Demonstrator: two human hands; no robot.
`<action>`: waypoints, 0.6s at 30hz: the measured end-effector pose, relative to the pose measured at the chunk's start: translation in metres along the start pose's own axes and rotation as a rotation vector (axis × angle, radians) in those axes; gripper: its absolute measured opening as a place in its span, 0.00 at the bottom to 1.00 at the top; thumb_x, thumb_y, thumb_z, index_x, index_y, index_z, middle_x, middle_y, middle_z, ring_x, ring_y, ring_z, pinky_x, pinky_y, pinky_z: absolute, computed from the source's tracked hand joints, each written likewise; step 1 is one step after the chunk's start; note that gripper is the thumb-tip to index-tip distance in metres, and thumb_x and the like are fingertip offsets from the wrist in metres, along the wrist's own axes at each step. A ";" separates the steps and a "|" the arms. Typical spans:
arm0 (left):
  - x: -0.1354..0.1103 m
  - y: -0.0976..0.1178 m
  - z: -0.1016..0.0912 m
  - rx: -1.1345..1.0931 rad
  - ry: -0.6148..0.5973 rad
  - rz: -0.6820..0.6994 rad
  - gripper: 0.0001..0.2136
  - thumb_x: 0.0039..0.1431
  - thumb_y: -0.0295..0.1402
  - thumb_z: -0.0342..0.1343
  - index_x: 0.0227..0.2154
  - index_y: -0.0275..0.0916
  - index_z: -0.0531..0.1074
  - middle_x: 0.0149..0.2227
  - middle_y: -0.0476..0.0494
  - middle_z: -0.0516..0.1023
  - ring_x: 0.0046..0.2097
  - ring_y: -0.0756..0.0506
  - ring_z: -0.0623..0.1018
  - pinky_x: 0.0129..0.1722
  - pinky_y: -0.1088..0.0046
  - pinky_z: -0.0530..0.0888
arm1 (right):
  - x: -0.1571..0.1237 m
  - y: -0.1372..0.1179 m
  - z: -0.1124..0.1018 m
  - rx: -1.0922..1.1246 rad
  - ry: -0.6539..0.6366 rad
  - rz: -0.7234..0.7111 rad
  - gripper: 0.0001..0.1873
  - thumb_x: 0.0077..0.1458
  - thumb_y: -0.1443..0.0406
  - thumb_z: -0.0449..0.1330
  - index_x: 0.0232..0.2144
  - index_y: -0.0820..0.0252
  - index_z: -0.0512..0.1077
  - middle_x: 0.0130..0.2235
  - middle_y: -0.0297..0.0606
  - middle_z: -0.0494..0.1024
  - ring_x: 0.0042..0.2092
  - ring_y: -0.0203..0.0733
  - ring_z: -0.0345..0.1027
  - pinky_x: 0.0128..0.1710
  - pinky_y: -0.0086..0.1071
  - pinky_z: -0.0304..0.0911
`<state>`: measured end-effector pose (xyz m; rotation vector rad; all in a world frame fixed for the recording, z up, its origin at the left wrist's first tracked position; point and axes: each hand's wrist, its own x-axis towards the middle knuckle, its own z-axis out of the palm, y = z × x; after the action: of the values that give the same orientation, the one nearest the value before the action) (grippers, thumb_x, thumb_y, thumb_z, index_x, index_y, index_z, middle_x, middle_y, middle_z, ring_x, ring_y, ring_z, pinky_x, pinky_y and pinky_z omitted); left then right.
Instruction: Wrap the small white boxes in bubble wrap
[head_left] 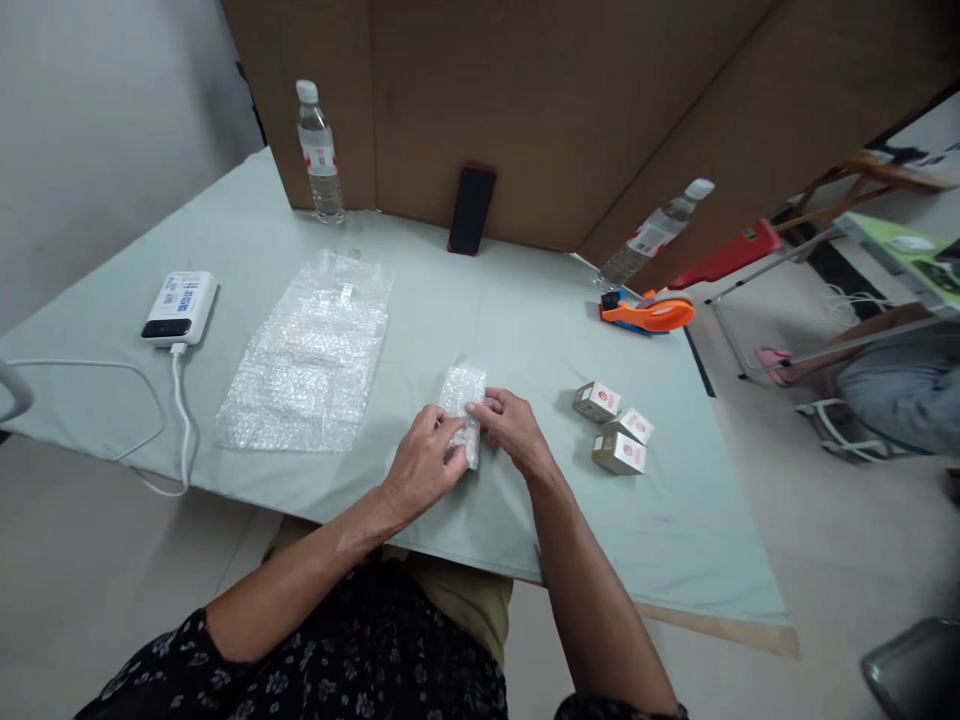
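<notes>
A small bundle wrapped in bubble wrap [463, 390] lies on the table near its front edge, between my two hands. My left hand [425, 455] grips its left and near side with curled fingers. My right hand [514, 428] holds its right side, the thumb resting on top of the wrap. What is inside the wrap cannot be made out. Left of my hands, several flat sheets of bubble wrap [311, 350] lie on the cloth. To the right stand three small boxes, one at the back [597, 401], one in the middle [632, 425] and one in front [619, 453].
An orange tape dispenser [649, 314] sits at the right edge. Water bottles stand at back left [320, 160] and back right [652, 240]. A phone [472, 210] leans on a cardboard screen [480, 90]. A white power bank [180, 308] with a cable lies left. Someone's leg [840, 350] shows far right.
</notes>
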<state>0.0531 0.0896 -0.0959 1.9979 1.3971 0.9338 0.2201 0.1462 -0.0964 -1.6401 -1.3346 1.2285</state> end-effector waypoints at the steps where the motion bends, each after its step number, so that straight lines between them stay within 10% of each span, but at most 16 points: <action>1: 0.000 0.000 0.000 -0.002 -0.005 0.001 0.14 0.56 0.25 0.52 0.45 0.39 0.74 0.42 0.42 0.67 0.46 0.43 0.73 0.50 0.63 0.74 | 0.006 0.000 0.003 -0.023 -0.023 -0.031 0.20 0.41 0.53 0.66 0.31 0.62 0.72 0.22 0.29 0.68 0.23 0.34 0.59 0.21 0.28 0.52; 18: 0.002 -0.005 0.000 -0.019 0.007 -0.036 0.13 0.56 0.27 0.54 0.44 0.39 0.73 0.42 0.42 0.68 0.47 0.43 0.73 0.52 0.64 0.73 | -0.015 0.004 0.024 0.198 0.043 -0.240 0.13 0.49 0.54 0.64 0.27 0.58 0.76 0.28 0.33 0.76 0.32 0.39 0.67 0.36 0.33 0.64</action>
<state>0.0512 0.0928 -0.0991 1.9505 1.4182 0.9353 0.1984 0.1294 -0.1038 -1.3198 -1.2963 1.1359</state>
